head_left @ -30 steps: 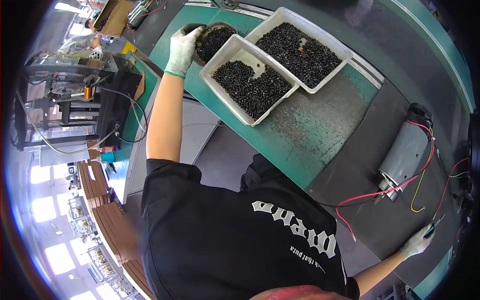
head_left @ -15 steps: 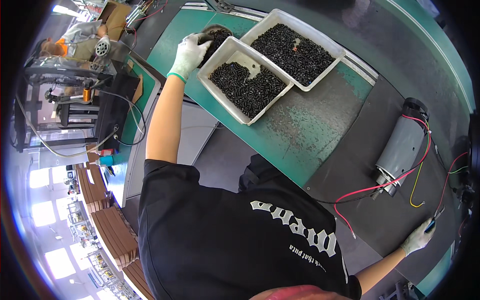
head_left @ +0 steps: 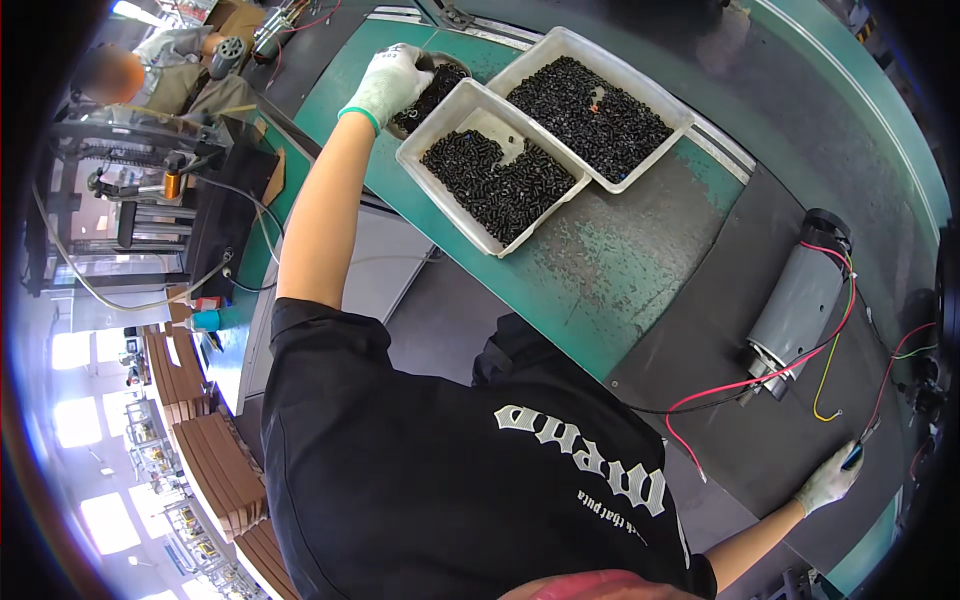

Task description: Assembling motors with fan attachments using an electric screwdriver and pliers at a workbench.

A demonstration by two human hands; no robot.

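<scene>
My left hand [head_left: 388,86], in a white glove with a green cuff, is at the left edge of a small round bowl [head_left: 466,72] of black parts. Its fingers bend over the bowl's rim; what lies between them is hidden. Low at the right, my gloved right hand [head_left: 828,482] is closed round a slim hand tool [head_left: 853,457] with a blue-and-black handle. The tool's narrow metal end points up and away, close to a thin red wire [head_left: 882,395]. Beside the bowl, a white plastic bin [head_left: 412,153] holds short black cylindrical pieces.
A second white bin [head_left: 640,183] of small black pieces stands behind the first. On the dark mat lies a grey cylindrical motor [head_left: 800,300] with red, black and yellow-green leads. At the far left, a person [head_left: 165,75] works beside a machine frame [head_left: 140,215].
My left hand has shifted slightly up and its fingers have drawn in at the bowl's edge. My right hand keeps the tool in nearly the same place. The other person's grey cylinder has moved.
</scene>
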